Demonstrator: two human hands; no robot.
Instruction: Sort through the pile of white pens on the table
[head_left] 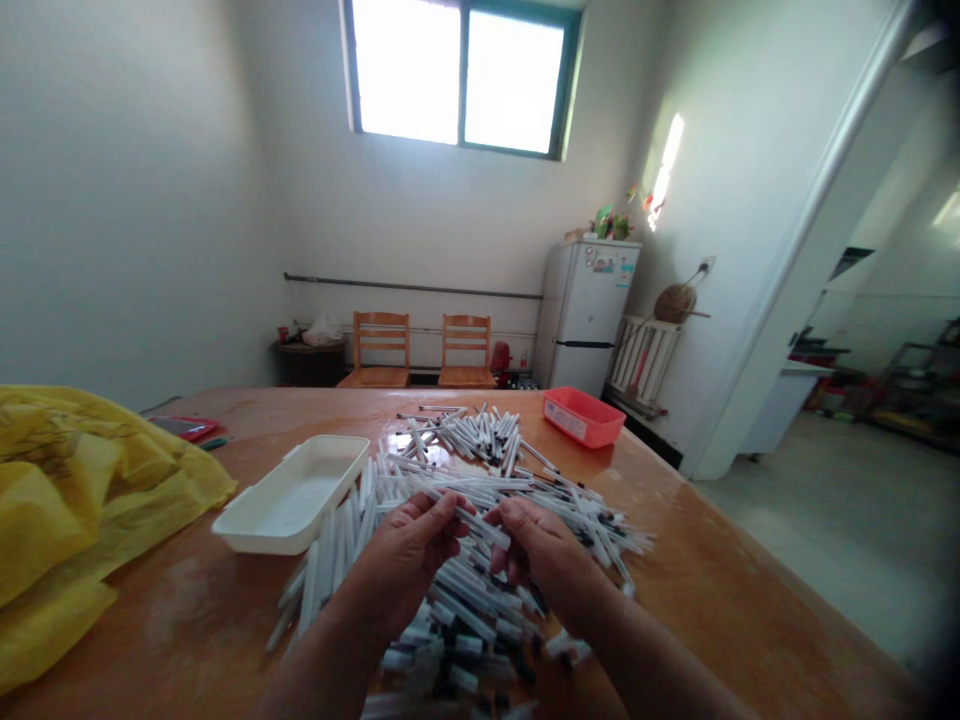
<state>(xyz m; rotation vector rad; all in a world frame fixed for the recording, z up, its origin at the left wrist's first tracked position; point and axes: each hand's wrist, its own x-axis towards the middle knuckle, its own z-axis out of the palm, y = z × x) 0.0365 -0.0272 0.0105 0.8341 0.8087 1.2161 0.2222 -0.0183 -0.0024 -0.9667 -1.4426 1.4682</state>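
Over the middle of a heap of pen parts, my left hand [416, 545] pinches a whitish, translucent pen barrel [486, 527] between thumb and fingers. The barrel slants down to the right, and its far end lies at the fingers of my right hand [546, 548], which are closed about it. Beneath and around both hands spread many loose pen barrels [465, 585] with short clear caps and black ends among them. Farther back is a pile of slim white pens [480, 435] with dark tips. Part of the heap is hidden behind my hands and forearms.
A cream plastic tray [259, 542] stands left of the heap, a red plastic basket [592, 428] at the back right. Yellow plastic sheeting [97, 470] covers the table's left side. Beyond the wooden table [720, 600] are two chairs [381, 345] and a fridge [589, 300].
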